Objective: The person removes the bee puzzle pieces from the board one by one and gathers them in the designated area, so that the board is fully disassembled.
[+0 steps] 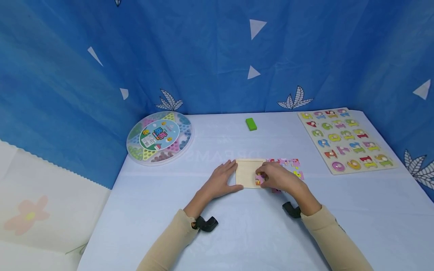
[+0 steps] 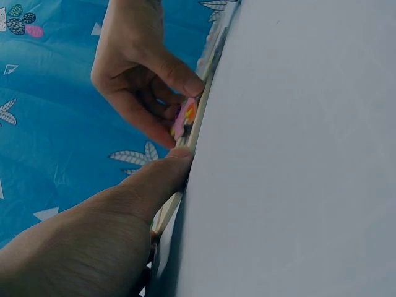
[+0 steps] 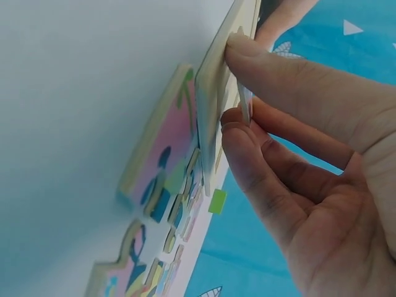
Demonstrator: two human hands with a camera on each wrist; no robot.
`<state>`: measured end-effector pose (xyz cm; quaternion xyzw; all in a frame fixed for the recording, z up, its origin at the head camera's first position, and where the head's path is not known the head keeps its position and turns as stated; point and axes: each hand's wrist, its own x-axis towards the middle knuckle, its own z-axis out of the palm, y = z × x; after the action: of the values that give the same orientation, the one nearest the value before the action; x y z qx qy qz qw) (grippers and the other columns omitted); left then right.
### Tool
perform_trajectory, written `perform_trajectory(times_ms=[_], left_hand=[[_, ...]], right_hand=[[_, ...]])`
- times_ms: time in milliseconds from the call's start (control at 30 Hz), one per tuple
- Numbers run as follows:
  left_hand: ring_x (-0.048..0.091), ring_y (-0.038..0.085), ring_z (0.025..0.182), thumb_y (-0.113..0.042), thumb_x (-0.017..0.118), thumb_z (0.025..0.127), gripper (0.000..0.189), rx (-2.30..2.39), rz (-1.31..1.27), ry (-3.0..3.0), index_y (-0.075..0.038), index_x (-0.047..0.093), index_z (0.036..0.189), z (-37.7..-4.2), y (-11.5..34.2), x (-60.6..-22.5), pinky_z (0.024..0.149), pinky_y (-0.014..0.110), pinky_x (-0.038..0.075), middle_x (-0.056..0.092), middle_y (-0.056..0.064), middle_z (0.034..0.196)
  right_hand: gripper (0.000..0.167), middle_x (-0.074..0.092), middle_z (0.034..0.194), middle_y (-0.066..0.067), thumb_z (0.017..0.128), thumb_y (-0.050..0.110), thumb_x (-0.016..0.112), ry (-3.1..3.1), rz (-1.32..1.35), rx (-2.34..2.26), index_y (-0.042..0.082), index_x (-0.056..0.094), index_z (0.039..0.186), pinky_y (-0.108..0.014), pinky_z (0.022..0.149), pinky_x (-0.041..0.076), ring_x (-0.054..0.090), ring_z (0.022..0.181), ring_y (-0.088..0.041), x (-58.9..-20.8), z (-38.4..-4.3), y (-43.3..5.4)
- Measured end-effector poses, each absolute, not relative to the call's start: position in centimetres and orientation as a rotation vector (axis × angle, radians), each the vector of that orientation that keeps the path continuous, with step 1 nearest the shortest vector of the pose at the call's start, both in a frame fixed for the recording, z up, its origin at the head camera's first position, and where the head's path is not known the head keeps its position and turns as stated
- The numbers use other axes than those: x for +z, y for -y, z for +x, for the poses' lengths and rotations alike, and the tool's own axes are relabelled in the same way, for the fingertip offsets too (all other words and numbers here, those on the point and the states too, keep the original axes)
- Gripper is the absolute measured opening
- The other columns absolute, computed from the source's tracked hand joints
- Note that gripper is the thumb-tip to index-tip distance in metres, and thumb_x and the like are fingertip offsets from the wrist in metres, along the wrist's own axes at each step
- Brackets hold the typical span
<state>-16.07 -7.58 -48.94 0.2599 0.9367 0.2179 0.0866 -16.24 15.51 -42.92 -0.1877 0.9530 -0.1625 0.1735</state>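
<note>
A shallow wooden puzzle tray (image 1: 245, 174) with a raised rim lies on the table, its bare floor showing. My left hand (image 1: 220, 181) rests against the tray's left side, fingers extended, the thumb (image 2: 176, 159) touching the near rim. Over the tray's right part, my right hand (image 1: 278, 178) pinches a pink jigsaw piece (image 1: 259, 180) between thumb and fingers. That piece (image 3: 245, 102) stands tilted against the tray in the right wrist view. Several loose pink jigsaw pieces (image 1: 295, 163) lie just right of the tray, partly hidden by my right hand.
A round Chinese-checkers-style game box (image 1: 184, 145) lies at the back left. A small green block (image 1: 251, 124) is at the back. On the right lies a number puzzle board (image 1: 325, 160) with knobbed pieces. Blue printed cloth (image 1: 217, 56) hangs behind the table.
</note>
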Motion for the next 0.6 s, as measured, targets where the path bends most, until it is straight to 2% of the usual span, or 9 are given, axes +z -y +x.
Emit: perform_trajectory(times_ms=[367,600], left_hand=[[0.019,0.023,0.152,-0.057,0.063,0.087,0.090,0.656,0.785,-2.789,-0.006,0.030,0.153,-16.1,7.6,-49.1,0.123,0.043,0.020,0.025,0.006,0.162],[0.020,0.023,0.151,-0.058,0.063,0.087,0.089,0.655,0.790,-2.799,-0.006,0.031,0.152,-16.0,7.6,-49.1,0.123,0.043,0.021,0.026,0.006,0.162]], right_hand=[[0.043,0.060,0.088,-0.001,0.077,0.015,0.082,-2.704,-0.583,-0.537,0.003,0.070,0.116,-0.026,0.069,0.047,0.050,0.077,-0.015,-43.2,-16.4,-16.8],[0.045,0.064,0.094,-0.001,0.076,0.016,0.083,-2.709,-0.575,-0.554,0.004,0.070,0.117,-0.028,0.075,0.052,0.052,0.080,-0.014,-43.1,-16.2,-17.2]])
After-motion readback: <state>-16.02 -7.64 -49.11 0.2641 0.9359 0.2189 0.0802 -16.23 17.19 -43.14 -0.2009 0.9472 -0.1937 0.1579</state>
